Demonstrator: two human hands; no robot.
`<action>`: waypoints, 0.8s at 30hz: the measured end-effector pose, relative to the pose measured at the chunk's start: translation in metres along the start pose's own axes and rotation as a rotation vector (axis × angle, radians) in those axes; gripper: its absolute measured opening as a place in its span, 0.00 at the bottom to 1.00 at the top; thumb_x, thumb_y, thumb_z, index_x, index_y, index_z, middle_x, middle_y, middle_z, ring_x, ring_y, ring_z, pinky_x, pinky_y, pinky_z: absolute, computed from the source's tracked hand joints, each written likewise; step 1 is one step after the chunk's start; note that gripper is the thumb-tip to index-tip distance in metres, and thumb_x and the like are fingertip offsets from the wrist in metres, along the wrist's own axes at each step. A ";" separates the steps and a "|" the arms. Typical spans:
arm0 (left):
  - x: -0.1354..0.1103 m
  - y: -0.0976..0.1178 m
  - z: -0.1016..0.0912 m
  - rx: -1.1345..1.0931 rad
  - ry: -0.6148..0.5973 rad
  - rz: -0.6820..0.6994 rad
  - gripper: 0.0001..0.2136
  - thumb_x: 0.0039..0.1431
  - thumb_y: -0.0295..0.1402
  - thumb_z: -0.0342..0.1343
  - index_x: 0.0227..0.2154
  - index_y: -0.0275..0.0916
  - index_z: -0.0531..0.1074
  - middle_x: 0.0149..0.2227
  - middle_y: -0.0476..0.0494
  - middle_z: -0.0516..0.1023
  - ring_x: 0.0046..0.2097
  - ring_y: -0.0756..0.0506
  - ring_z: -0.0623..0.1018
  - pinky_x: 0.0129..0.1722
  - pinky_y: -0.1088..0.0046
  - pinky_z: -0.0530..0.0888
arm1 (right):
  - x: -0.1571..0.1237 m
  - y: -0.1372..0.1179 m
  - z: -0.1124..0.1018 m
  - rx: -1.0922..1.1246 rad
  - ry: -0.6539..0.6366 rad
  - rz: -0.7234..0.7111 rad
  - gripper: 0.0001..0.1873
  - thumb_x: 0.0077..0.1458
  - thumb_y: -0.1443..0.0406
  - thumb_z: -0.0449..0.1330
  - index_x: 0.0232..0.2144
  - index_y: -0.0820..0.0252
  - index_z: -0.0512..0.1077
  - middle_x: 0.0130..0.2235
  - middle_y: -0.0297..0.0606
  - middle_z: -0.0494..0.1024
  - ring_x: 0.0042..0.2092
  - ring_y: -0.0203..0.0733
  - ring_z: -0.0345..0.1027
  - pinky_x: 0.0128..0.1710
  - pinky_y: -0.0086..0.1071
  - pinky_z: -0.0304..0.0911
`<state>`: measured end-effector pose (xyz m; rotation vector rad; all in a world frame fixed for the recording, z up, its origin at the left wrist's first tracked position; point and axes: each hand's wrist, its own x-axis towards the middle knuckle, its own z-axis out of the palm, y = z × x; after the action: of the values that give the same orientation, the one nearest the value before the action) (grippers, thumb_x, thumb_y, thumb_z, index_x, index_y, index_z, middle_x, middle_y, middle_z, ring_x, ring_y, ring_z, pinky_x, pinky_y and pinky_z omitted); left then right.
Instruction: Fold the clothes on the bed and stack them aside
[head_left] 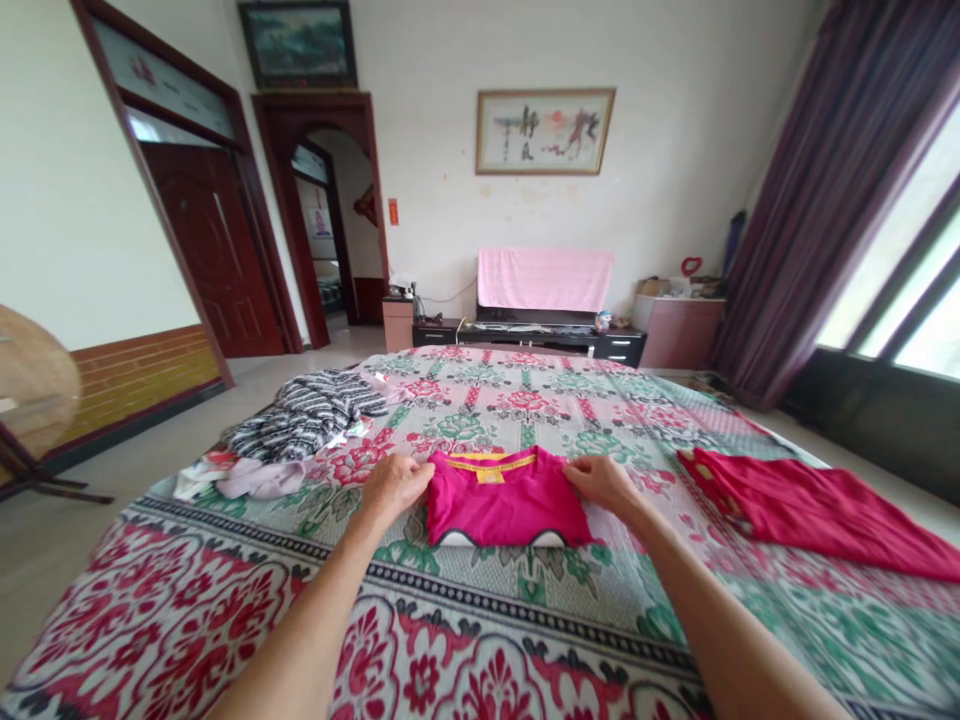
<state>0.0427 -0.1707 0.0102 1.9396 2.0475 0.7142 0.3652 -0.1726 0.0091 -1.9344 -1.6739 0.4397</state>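
A bright pink T-shirt point(506, 505), folded into a compact rectangle, lies on the flowered cloth point(525, 402) in front of me. Its collar with yellow trim faces away, and white shapes with dark edges show along the near fold. My left hand point(397, 485) pinches the shirt's far left corner between thumb and fingers. At the far right corner, my right hand point(604, 482) grips the shirt the same way. Both arms reach in from the bottom of the view.
Crumpled clothes, including a black-and-white striped garment point(311, 410), lie at the left. Folded red clothing point(817, 510) rests at the right. Beyond the cloth stands a low cabinet point(622, 347) with a pink towel point(546, 278) above it. A round wooden tabletop point(37, 385) leans far left.
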 end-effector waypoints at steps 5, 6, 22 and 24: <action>-0.003 0.000 -0.011 -0.234 -0.419 -0.187 0.14 0.45 0.42 0.56 0.16 0.36 0.70 0.14 0.49 0.68 0.16 0.52 0.65 0.16 0.78 0.57 | -0.005 0.007 -0.012 0.080 -0.355 0.118 0.21 0.52 0.60 0.55 0.11 0.60 0.64 0.11 0.31 0.64 0.15 0.29 0.56 0.17 0.25 0.50; -0.005 0.002 -0.011 -0.277 -0.451 -0.201 0.13 0.44 0.41 0.56 0.17 0.36 0.69 0.14 0.50 0.68 0.15 0.53 0.64 0.15 0.78 0.56 | -0.006 0.007 -0.012 0.088 -0.376 0.108 0.21 0.52 0.59 0.55 0.12 0.61 0.64 0.11 0.31 0.65 0.15 0.29 0.56 0.16 0.24 0.49; -0.009 0.014 -0.006 -0.387 -0.342 -0.221 0.10 0.47 0.37 0.54 0.18 0.37 0.66 0.12 0.54 0.64 0.14 0.54 0.61 0.16 0.79 0.55 | -0.010 -0.005 -0.003 0.234 -0.304 0.092 0.19 0.46 0.57 0.60 0.12 0.59 0.60 0.09 0.25 0.58 0.14 0.27 0.50 0.15 0.23 0.46; -0.008 0.011 -0.005 -0.358 -0.368 -0.213 0.09 0.47 0.37 0.54 0.19 0.37 0.67 0.12 0.53 0.65 0.14 0.54 0.62 0.16 0.79 0.55 | -0.011 -0.003 -0.004 0.213 -0.307 0.090 0.19 0.47 0.57 0.60 0.12 0.59 0.60 0.10 0.26 0.59 0.14 0.27 0.50 0.15 0.23 0.46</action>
<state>0.0502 -0.1794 0.0187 1.4984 1.7294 0.5761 0.3629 -0.1834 0.0132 -1.8593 -1.6477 0.9515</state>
